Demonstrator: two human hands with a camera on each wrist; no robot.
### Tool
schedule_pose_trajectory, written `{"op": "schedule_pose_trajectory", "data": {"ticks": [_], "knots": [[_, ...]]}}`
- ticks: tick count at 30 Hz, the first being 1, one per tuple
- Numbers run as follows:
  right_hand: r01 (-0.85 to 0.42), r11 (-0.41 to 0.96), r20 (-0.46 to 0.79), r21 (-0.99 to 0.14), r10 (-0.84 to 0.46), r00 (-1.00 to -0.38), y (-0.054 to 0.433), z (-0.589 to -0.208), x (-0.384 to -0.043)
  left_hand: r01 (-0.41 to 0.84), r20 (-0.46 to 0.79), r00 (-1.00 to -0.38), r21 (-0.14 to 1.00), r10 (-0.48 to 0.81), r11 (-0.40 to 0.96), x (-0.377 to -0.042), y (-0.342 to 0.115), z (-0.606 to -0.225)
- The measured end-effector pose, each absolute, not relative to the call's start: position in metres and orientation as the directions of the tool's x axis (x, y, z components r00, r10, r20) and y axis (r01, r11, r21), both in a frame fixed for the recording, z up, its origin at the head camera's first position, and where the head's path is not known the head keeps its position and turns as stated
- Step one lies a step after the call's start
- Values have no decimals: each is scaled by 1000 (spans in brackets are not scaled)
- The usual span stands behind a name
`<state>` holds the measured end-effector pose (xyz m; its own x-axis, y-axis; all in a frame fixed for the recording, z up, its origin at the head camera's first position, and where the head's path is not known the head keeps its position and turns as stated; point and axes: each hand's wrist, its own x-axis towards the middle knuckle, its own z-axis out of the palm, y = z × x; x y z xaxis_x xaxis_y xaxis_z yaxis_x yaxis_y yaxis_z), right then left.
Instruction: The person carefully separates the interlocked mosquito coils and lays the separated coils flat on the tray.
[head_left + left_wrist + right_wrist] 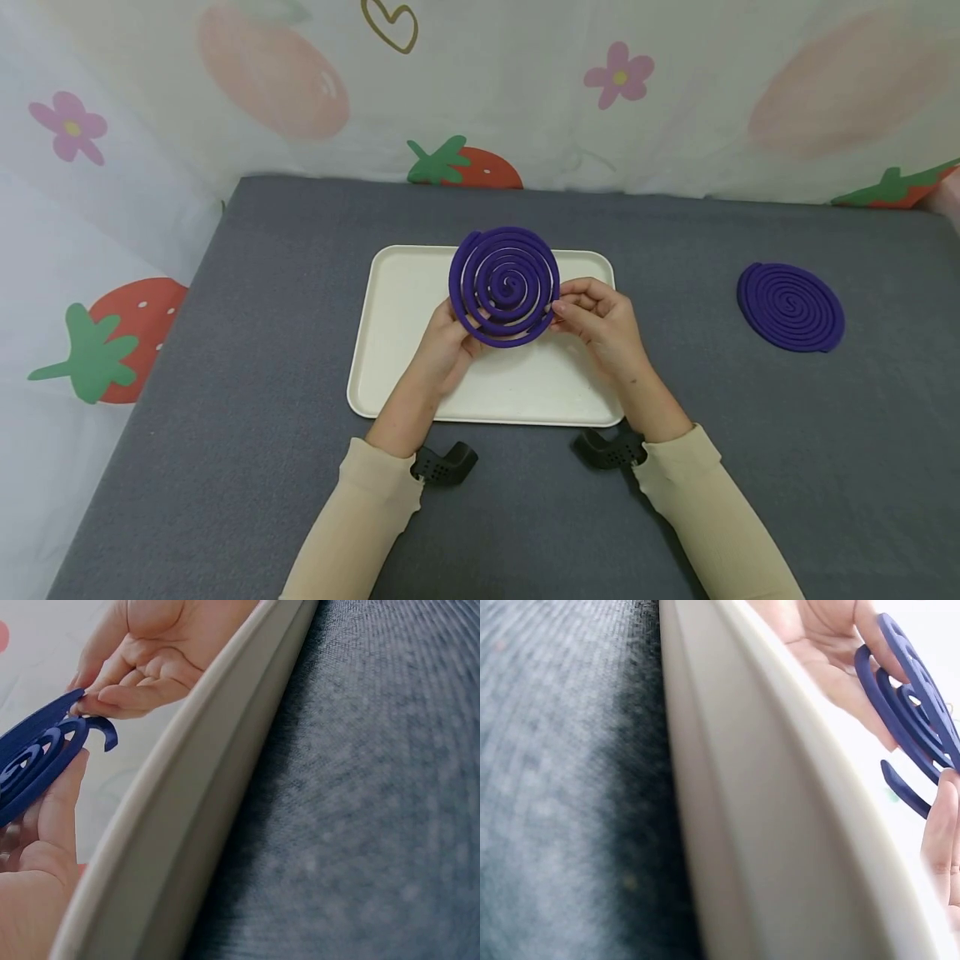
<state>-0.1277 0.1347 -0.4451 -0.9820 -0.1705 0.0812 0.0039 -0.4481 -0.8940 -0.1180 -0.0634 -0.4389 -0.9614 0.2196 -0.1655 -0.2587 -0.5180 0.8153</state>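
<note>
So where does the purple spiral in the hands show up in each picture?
Head: purple spiral near centre, overlapping the cream tray's far rim.
Left wrist: cut by the left edge, around mid-height.
Right wrist: cut by the right edge, mostly upper half.
Shared landmark: the cream tray.

Both forearms reach forward, angled inward. Left hand partly hidden, gripping; right hand pinches, thumb and forefinger.
</note>
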Motion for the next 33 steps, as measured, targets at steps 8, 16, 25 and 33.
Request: {"op": "schedule_pose_trajectory", "data": {"ticks": [8,16,25,33], "knots": [[3,-462,89,-887,-176,-980,135,-445,-127,-258,-137,-958,794,250,-551,-117,-64,-439],[3,-463,86,-887,-172,-981,135,-444,-127,-257,-95,-951,770,294,-584,-118,-67,-439],[0,-473,78,-881,-145,-986,135,-443,-127,-256,-124,-958,773,258,-580,-119,-67,-437],[-1,-487,54,-873,-95,-994,135,-442,-128,-241,-98,-961,757,259,-608,-120,-68,-436]]}}
